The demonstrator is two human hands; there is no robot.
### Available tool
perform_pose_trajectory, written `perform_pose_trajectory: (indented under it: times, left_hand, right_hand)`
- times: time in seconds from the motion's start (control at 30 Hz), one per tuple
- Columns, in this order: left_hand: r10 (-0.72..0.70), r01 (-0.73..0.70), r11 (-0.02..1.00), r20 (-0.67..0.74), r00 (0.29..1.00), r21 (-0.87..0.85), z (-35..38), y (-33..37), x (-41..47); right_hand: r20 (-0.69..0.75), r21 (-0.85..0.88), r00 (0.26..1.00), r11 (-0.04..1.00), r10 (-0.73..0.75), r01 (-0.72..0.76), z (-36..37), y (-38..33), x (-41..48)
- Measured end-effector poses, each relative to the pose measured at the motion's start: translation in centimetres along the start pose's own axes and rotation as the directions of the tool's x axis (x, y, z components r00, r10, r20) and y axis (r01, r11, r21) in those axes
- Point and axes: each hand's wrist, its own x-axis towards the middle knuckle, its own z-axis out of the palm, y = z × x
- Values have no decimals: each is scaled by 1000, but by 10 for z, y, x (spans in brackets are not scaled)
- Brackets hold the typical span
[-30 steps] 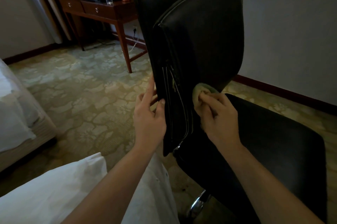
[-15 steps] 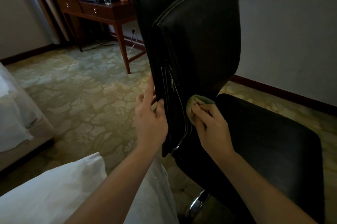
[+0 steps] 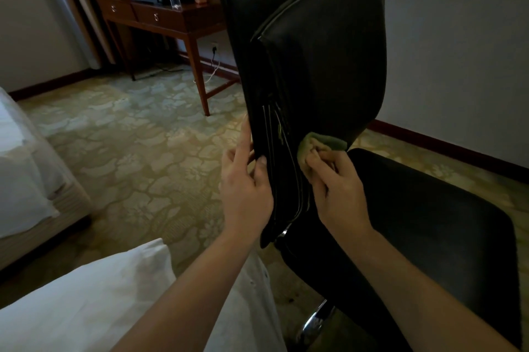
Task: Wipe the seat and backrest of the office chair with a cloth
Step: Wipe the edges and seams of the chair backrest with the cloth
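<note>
Cloth [image 3: 320,144], bunched, was held pinched under the curled fingers of the right hand [image 3: 339,190] at the foot of the upright backrest [image 3: 323,51], the seat [image 3: 429,208] lying just below and rightward; the backrest's side edge was pinched by the left hand [image 3: 244,190].

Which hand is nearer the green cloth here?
Right. The right hand holds the cloth against the lower backrest; the left hand holds the backrest's side edge, apart from the cloth.

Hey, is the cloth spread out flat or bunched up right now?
Bunched up. The green cloth is a small wad gripped in the curled fingers of the right hand, against the bottom of the backrest, with one flap sticking out.
</note>
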Motion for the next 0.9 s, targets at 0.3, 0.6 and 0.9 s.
perform_pose_trajectory:
  times: [0.3, 0.6, 0.9]
  left_hand:
    - [-5, 5, 1000, 11, 1000, 6, 0, -1, -1]
    - [-1, 1, 1000, 8, 1000, -2, 0, -2, -1]
    - [-2, 2, 1000, 20, 1000, -11, 0, -3, 0]
  right_hand:
    - [-76, 45, 997, 999, 17, -14, -23, -7, 25]
    - [14, 94, 995, 990, 103, -104, 3, -4, -16]
    - [-139, 80, 990, 997, 31, -20, -15, -13, 11]
